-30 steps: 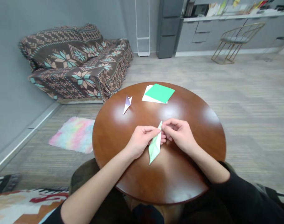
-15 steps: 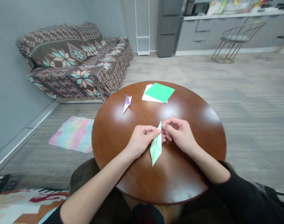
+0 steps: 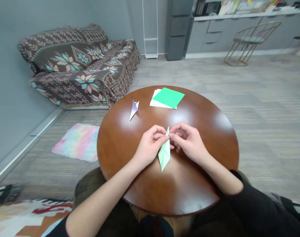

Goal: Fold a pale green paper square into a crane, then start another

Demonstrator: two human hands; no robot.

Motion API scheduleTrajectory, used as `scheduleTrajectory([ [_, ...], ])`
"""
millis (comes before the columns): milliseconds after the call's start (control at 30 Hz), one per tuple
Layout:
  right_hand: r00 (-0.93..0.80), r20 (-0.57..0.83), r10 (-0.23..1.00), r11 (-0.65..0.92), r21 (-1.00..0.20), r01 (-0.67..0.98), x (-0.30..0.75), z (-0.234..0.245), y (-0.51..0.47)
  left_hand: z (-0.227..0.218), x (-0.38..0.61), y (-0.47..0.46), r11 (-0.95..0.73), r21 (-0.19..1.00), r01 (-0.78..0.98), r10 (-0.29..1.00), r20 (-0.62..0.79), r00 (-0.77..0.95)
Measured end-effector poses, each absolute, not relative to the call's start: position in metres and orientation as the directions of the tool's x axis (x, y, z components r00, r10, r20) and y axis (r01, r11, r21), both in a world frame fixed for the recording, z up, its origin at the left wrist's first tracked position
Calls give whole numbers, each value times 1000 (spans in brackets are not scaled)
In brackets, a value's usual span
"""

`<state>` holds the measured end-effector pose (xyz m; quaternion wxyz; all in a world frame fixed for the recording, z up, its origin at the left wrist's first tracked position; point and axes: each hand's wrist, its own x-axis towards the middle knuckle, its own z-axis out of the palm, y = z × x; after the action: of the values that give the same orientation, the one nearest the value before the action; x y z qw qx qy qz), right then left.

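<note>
A pale green folded paper [image 3: 164, 155], long and pointed at both ends, is held upright over the round brown table [image 3: 130, 144]. My left hand [image 3: 150, 146] pinches its upper part from the left. My right hand [image 3: 188, 142] pinches the top tip from the right, fingers curled. Both hands meet at the paper's upper point; its lower point hangs toward me, just above the tabletop.
A small folded lilac-and-white paper figure [image 3: 134, 109] lies at the table's far left. A stack of square sheets with a green one on top [image 3: 167, 97] lies at the far edge. A patterned sofa [image 3: 78, 62], a pastel rug [image 3: 77, 141] and a gold wire chair [image 3: 251, 39] stand around.
Both hands have drawn closer together at the paper's top, and the green paper has lifted slightly and shifted a little away from me.
</note>
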<state>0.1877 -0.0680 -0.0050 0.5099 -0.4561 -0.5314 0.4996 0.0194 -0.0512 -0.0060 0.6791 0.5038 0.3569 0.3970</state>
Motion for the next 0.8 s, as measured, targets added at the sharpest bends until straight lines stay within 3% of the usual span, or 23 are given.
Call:
scheduleTrajectory([
  [267, -80, 126, 989, 124, -992, -33, 190, -8, -67, -4, 16, -50, 210, 968, -133, 873, -125, 472],
  [367, -64, 87, 994, 89, -996, 23, 192, -3, -68, -3, 14, -49, 308, 938, -156, 839, -191, 509],
  [533, -143, -7, 990, -15, -998, -58, 197, -2, -68, -1, 10, -49, 439, 876, -197, 784, -268, 560],
  [800, -135, -13, 991, -21, -998, -60, 198, -4, -67, -5, 7, -48, 494, 850, -181, 757, -319, 571],
])
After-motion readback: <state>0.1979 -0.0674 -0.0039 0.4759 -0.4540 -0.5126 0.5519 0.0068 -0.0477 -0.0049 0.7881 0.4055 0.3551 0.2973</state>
